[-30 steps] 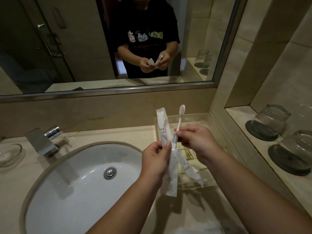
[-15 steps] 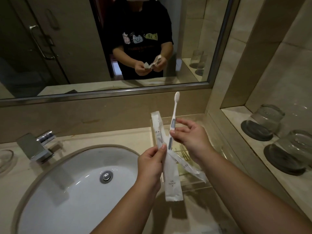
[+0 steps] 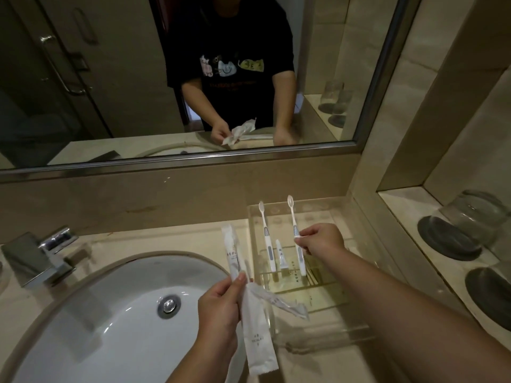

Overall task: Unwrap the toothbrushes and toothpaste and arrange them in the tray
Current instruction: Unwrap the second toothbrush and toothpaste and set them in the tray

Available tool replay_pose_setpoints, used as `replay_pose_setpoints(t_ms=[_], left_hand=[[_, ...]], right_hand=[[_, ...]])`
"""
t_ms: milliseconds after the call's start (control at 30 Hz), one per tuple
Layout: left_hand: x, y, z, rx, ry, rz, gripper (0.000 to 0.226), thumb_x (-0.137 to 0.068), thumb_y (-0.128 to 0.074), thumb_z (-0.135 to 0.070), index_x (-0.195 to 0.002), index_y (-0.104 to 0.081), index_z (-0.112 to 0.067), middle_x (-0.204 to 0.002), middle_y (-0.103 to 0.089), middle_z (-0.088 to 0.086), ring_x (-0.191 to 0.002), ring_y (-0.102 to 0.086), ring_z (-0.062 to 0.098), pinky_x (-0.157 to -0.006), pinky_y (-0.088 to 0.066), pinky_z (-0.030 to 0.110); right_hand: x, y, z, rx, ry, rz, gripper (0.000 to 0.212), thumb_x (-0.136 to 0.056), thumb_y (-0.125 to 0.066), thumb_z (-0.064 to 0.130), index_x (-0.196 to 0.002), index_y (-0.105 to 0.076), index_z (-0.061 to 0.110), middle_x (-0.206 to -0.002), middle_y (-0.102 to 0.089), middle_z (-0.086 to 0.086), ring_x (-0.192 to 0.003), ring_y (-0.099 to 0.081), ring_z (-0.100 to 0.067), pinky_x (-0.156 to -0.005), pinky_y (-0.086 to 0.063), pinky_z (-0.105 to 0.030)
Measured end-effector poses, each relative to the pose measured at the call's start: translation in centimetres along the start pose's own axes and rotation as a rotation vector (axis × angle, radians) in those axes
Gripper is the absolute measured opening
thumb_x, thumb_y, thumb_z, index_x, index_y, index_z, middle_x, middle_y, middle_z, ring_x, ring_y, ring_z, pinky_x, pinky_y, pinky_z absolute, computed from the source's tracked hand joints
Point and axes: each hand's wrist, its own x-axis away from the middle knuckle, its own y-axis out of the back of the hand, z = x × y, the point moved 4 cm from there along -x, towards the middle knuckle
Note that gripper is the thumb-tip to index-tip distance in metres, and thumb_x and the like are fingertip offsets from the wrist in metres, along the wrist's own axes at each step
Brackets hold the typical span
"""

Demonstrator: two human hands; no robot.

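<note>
Your right hand [image 3: 322, 240] pinches the second toothbrush [image 3: 296, 232] at mid-handle between thumb and curled fingertips. Its long axis runs from the bristle head in the upper centre of the frame down toward you, over the clear tray [image 3: 320, 205]. Whether its tail touches the tray floor, you cannot tell. Just to the picture's left of it lie the toothpaste tube [image 3: 280, 254] and then the first toothbrush [image 3: 267, 239], both in the tray and nearly parallel to the brush you hold. So the drop is straight down, keeping that line. Your left hand [image 3: 221, 302] is farther from the tray, lower centre over the edge of the sink [image 3: 110, 313], and grips the wrappers [image 3: 258, 327] in closed fingers.
</note>
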Motion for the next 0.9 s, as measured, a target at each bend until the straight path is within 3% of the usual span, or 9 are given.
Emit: replay_pose_setpoints(t_ms=[200,367,600,900], left_hand=[[-1.2,-0.3,0.4,-0.041,-0.013,-0.018,0.020,-0.080,-0.069,-0.011,-0.062,-0.074,-0.007,-0.072,-0.071,0.020,-0.066,-0.064,0.029,-0.070,-0.050,0.038],[-1.4,-0.4,1.0,-0.054,0.009,-0.014,0.011,-0.080,-0.070,-0.012,-0.074,-0.075,-0.005,-0.072,-0.074,0.018,-0.064,-0.067,0.027,-0.067,-0.054,0.034],[-1.3,-0.7,1.3,-0.070,0.029,0.000,0.015,-0.080,-0.070,-0.016,-0.068,-0.076,-0.008,-0.074,-0.074,0.016,-0.067,-0.069,0.027,-0.065,-0.054,0.034],[-0.6,-1.2,0.2,-0.032,0.015,0.080,0.015,-0.082,-0.068,-0.017,-0.077,-0.076,-0.006,-0.079,-0.075,0.015,-0.071,-0.071,0.026,-0.058,-0.054,0.029]], right_hand=[[-1.5,-1.5,0.9,0.131,0.060,-0.006,0.015,-0.071,-0.079,0.016,-0.083,-0.074,0.009,-0.086,-0.073,-0.009,-0.082,-0.068,-0.023,-0.081,-0.055,-0.034],[-1.8,-1.5,0.6,0.183,0.074,-0.017,0.013,-0.073,-0.078,0.019,-0.080,-0.075,0.008,-0.081,-0.074,-0.008,-0.078,-0.068,-0.022,-0.076,-0.054,-0.029],[-1.3,-1.5,0.5,0.221,0.088,-0.037,0.019,-0.079,-0.072,0.020,-0.086,-0.075,0.003,-0.087,-0.074,-0.012,-0.086,-0.067,-0.022,-0.070,-0.045,-0.021],[-0.1,-0.8,0.8,0.164,0.075,-0.100,0.022,-0.080,-0.071,0.024,-0.086,-0.075,0.003,-0.088,-0.074,-0.012,-0.080,-0.067,-0.022,-0.067,-0.046,-0.024]])
